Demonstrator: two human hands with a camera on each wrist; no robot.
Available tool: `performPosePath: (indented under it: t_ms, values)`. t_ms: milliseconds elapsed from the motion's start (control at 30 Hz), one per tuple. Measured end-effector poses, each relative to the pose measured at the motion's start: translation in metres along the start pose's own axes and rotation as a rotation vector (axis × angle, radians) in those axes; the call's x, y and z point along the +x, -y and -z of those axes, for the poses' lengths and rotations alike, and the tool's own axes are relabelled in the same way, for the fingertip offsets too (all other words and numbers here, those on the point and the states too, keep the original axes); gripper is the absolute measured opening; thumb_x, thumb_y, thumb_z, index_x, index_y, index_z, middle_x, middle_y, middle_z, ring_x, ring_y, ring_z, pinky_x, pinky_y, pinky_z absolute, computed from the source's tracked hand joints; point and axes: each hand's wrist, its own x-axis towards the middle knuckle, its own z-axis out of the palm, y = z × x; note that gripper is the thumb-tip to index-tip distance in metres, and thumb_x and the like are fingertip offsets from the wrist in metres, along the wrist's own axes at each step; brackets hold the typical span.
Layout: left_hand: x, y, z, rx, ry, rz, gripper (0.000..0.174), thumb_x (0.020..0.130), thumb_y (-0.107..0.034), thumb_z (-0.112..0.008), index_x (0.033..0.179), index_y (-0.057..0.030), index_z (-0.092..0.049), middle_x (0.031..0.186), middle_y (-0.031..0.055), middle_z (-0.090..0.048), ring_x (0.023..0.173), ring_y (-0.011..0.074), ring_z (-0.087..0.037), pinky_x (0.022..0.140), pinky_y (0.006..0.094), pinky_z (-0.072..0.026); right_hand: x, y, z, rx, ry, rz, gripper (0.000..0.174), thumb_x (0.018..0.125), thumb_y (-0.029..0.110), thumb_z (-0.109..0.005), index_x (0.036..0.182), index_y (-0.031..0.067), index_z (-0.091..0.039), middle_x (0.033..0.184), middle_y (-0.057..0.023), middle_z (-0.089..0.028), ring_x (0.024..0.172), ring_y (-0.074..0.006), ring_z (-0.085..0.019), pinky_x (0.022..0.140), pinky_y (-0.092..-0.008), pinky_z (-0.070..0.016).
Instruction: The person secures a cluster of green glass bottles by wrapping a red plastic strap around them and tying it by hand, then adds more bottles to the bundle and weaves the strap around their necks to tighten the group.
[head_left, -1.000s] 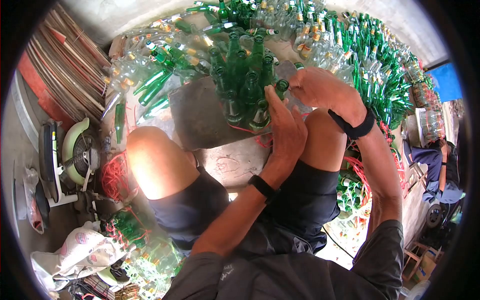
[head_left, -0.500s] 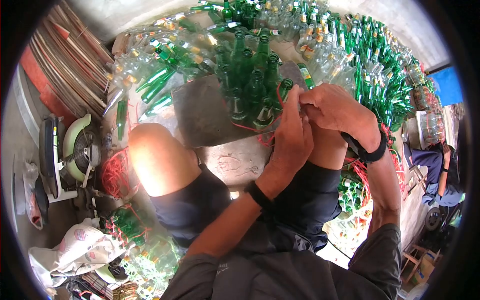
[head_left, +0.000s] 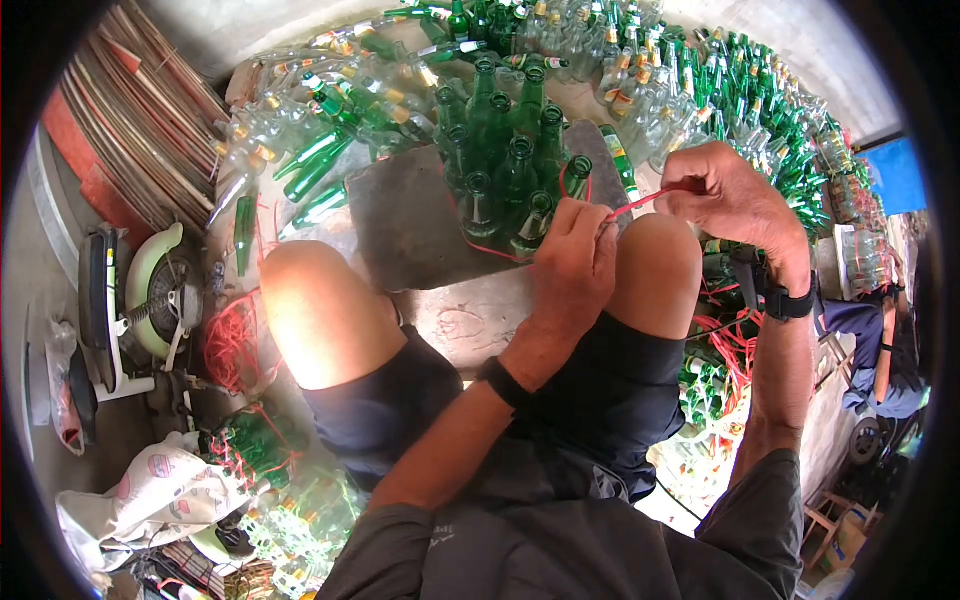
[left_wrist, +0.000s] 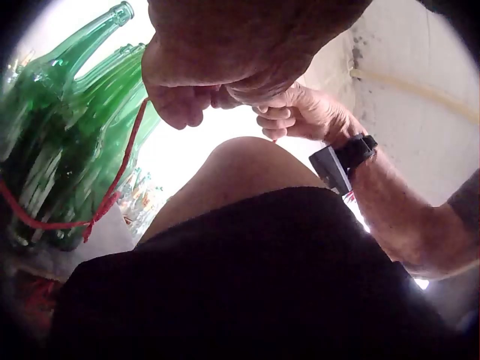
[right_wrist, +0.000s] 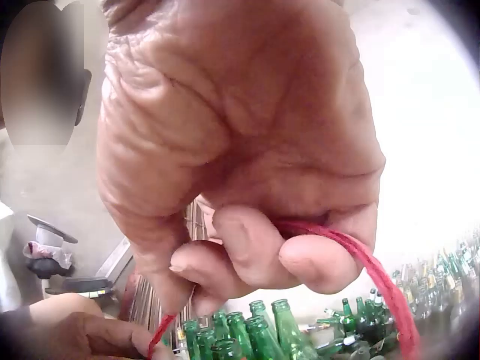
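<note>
A cluster of green glass bottles (head_left: 518, 170) stands upright on a dark grey slab (head_left: 400, 215) in front of the knees. Red string (head_left: 638, 203) runs round the cluster low down; in the left wrist view a knotted part (left_wrist: 97, 214) of it shows, with a strand rising to the left hand. My left hand (head_left: 572, 258) pinches the string close beside the nearest bottles. Farther right, my right hand (head_left: 735, 195) grips the same string with curled fingers, and the stretch between the hands is taut. A loose length (right_wrist: 386, 292) trails from the right fingers.
Many green and clear bottles (head_left: 755, 130) crowd the floor at the back and right. Long thin rods (head_left: 140, 130) lean at the left, near a wheel (head_left: 155, 295). A red string tangle (head_left: 232, 345) lies beside the left knee. Another person (head_left: 880, 345) sits at far right.
My right hand has moved away to the right, drawing the red string out between the hands. My left hand has turned and lowered slightly beside the bottles, which still stand on the slab.
</note>
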Motion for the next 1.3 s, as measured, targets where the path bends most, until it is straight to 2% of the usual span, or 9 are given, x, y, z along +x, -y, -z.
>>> performPosePath:
  t_ms: [67,167,267,400,567,733,1000,1233,1300]
  values:
    - [-0.001,-0.001,0.003,-0.016,0.005,0.019,0.011,0.091,0.003,-0.065,0.101,0.003,-0.063,0.091,0.0158,-0.059,0.074,0.0295,-0.063,0.067,0.0364,-0.0516,-0.003,0.006,0.006,0.094,-0.032,-0.118,0.02,0.087,0.006,-0.073,0.073,-0.0018,-0.06,0.063,0.0021,-0.053,0.063,-0.005,-0.05,0.054,-0.0284,-0.0392]
    - [-0.004,-0.002,0.007,-0.039,0.01,0.063,0.01,0.091,0.002,-0.066,0.1,0.0024,-0.063,0.091,0.0149,-0.059,0.071,0.0268,-0.062,0.063,0.0346,-0.0503,-0.003,-0.012,0.017,0.067,-0.043,-0.082,0.021,0.088,0.007,-0.075,0.074,-0.001,-0.062,0.065,0.0023,-0.056,0.065,-0.0044,-0.051,0.057,-0.0261,-0.0419]
    - [-0.007,-0.003,0.012,-0.029,0.007,0.048,0.011,0.09,0.002,-0.067,0.1,0.0019,-0.063,0.092,0.0143,-0.06,0.069,0.0247,-0.061,0.06,0.0335,-0.0494,-0.002,-0.031,0.024,0.081,-0.031,-0.072,0.02,0.087,0.007,-0.076,0.074,0.0002,-0.062,0.065,0.0051,-0.052,0.063,-0.0041,-0.046,0.055,-0.0268,-0.0373]
    - [-0.012,-0.004,0.02,-0.041,0.015,0.067,0.011,0.091,0.001,-0.067,0.101,0.0015,-0.063,0.094,0.0137,-0.06,0.069,0.0233,-0.062,0.061,0.0321,-0.0505,-0.003,-0.049,0.026,0.122,-0.003,-0.097,0.021,0.087,0.009,-0.076,0.073,0.0025,-0.062,0.065,0.0073,-0.048,0.061,-0.0043,-0.04,0.053,-0.0275,-0.0321]
    - [-0.017,-0.002,0.025,-0.225,0.024,0.218,0.008,0.098,-0.002,-0.064,0.104,0.0025,-0.063,0.101,0.0119,-0.061,0.075,0.0162,-0.065,0.066,0.028,-0.0542,0.001,-0.052,0.025,0.108,-0.017,-0.067,0.022,0.088,0.012,-0.076,0.073,0.0032,-0.062,0.065,0.0073,-0.048,0.061,-0.0043,-0.041,0.053,-0.0271,-0.0318]
    - [-0.02,0.008,0.033,-0.274,0.054,0.209,0.009,0.102,-0.004,-0.06,0.106,0.003,-0.062,0.106,0.01,-0.06,0.077,0.0131,-0.064,0.068,0.0268,-0.0547,0.007,-0.066,0.031,0.138,-0.046,-0.043,0.022,0.089,0.015,-0.077,0.076,0.0035,-0.064,0.067,0.0076,-0.049,0.062,-0.0044,-0.042,0.054,-0.0269,-0.0324]
    - [-0.025,0.01,0.038,-0.475,0.047,0.322,0.011,0.105,-0.008,-0.058,0.111,0.0016,-0.059,0.11,0.0075,-0.059,0.081,0.0117,-0.064,0.071,0.026,-0.0527,0.018,-0.079,0.042,0.263,-0.083,-0.047,0.029,0.091,0.033,-0.076,0.08,0.0066,-0.068,0.067,0.0079,-0.051,0.061,-0.0041,-0.044,0.053,-0.0243,-0.0336]
    - [-0.023,0.004,0.047,-0.557,0.015,0.425,0.012,0.106,-0.01,-0.056,0.111,0.0003,-0.061,0.092,0.0058,-0.064,0.079,0.011,-0.064,0.071,0.0258,-0.0522,0.036,-0.072,0.037,0.246,-0.118,-0.017,0.03,0.093,0.036,-0.074,0.081,0.0086,-0.068,0.067,0.0091,-0.05,0.059,-0.0033,-0.041,0.051,-0.0235,-0.031]
    - [-0.023,0.004,0.048,-0.564,0.0,0.42,0.012,0.106,-0.01,-0.056,0.111,0.0004,-0.061,0.089,0.0054,-0.064,0.079,0.0111,-0.064,0.071,0.0259,-0.0525,0.044,-0.061,0.034,0.276,-0.091,-0.111,0.029,0.095,0.036,-0.072,0.084,0.0092,-0.069,0.068,0.0096,-0.05,0.058,-0.0023,-0.038,0.05,-0.0232,-0.0285]
